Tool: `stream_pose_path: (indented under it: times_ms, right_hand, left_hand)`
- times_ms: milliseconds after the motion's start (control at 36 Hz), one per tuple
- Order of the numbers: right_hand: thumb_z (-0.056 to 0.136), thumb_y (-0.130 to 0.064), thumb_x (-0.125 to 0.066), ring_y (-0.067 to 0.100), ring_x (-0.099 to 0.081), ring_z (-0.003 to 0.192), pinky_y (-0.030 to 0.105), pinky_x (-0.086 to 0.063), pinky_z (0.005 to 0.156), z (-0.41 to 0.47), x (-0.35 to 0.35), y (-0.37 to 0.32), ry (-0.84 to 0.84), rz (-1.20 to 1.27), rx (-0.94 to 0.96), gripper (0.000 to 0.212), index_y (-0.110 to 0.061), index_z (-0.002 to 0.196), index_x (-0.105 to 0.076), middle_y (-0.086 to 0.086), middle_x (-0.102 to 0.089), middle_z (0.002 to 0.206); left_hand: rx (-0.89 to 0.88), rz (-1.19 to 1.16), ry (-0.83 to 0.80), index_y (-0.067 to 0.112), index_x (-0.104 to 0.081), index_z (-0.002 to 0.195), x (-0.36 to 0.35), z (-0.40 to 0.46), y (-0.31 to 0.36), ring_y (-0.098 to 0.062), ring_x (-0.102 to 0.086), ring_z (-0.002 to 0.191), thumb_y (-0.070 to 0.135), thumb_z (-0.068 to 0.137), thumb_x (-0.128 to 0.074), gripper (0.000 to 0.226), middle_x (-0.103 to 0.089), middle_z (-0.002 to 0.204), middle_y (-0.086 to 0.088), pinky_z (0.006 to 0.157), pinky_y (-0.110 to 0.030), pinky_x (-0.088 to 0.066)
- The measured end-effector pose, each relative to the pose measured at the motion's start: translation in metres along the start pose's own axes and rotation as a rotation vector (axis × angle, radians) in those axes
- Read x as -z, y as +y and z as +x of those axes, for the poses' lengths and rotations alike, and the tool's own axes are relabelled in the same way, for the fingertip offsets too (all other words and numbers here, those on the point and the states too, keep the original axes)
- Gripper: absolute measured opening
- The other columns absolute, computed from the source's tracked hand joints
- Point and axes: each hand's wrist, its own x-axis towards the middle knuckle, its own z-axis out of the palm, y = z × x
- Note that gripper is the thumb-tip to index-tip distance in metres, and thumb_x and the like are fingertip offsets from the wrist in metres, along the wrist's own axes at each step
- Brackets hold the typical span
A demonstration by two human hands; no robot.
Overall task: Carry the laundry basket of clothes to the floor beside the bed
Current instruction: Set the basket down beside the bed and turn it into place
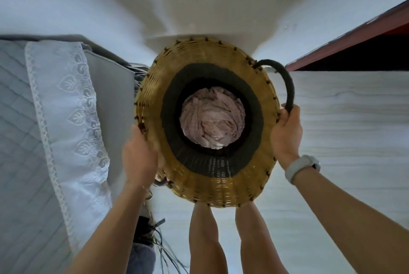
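I look straight down into a round woven laundry basket (205,187) with tan wicker walls and a dark band inside. Pinkish crumpled clothes (212,122) lie at its bottom. My right hand (286,132) grips the dark loop handle (287,83) on the basket's right side; a white watch sits on that wrist. My left hand (139,156) clasps the basket's left rim, where its handle is mostly hidden under the hand. The basket hangs above my bare legs. The bed (44,132), with a grey quilt and white lace-edged sheet, runs along the left.
Pale wood-look floor (343,119) spreads to the right and ahead. A red-brown wooden furniture edge (354,37) with a dark gap under it sits at upper right. Loose cables and a dark object (150,229) lie on the floor between bed and basket.
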Motion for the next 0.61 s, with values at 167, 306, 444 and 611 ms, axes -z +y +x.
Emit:
stream_pose_path:
  times_ms: [167, 306, 444, 611]
  right_hand:
    - [0.097, -0.026, -0.031, 0.026, -0.044, 0.125, 0.032, -0.033, 0.1, 0.041, 0.003, -0.031, -0.181, -0.166, 0.257, 0.045, -0.02, 0.141, -0.029, 0.011, -0.046, 0.139]
    - [0.096, -0.023, -0.034, 0.024, -0.02, 0.142, 0.031, -0.015, 0.111, 0.03, 0.006, -0.004, -0.106, -0.146, 0.077, 0.052, -0.017, 0.145, -0.017, 0.007, -0.025, 0.154]
    - [0.091, -0.014, -0.032, 0.038, -0.048, 0.116, 0.051, -0.041, 0.097, -0.016, 0.003, 0.057, -0.083, -0.196, -0.289, 0.043, -0.01, 0.134, -0.036, 0.016, -0.051, 0.127]
    - [0.086, -0.007, -0.034, 0.045, -0.055, 0.097, 0.053, -0.048, 0.085, -0.024, -0.001, 0.073, -0.05, -0.224, -0.434, 0.037, -0.007, 0.121, -0.045, 0.025, -0.061, 0.108]
  left_hand:
    - [0.086, 0.087, -0.15, 0.001, -0.036, 0.126, -0.02, -0.027, -0.028, -0.048, -0.043, 0.115, 0.017, 0.08, -0.05, 0.051, -0.046, 0.127, -0.027, 0.09, -0.057, -0.041]
    - [0.088, 0.014, -0.03, 0.001, -0.025, 0.139, -0.016, 0.019, -0.009, -0.043, -0.022, 0.138, 0.012, 0.084, -0.046, 0.06, -0.026, 0.149, -0.027, 0.112, -0.049, -0.018]
    - [-0.04, 0.003, -0.027, 0.002, -0.018, 0.142, -0.021, 0.083, -0.006, -0.042, -0.024, 0.138, 0.009, 0.088, -0.036, 0.057, -0.024, 0.15, -0.026, 0.113, -0.048, -0.021]
    - [0.015, 0.151, -0.045, -0.005, -0.056, 0.1, -0.018, 0.113, -0.005, -0.046, -0.056, 0.099, 0.016, 0.093, -0.035, 0.03, -0.059, 0.109, -0.03, 0.077, -0.045, -0.039]
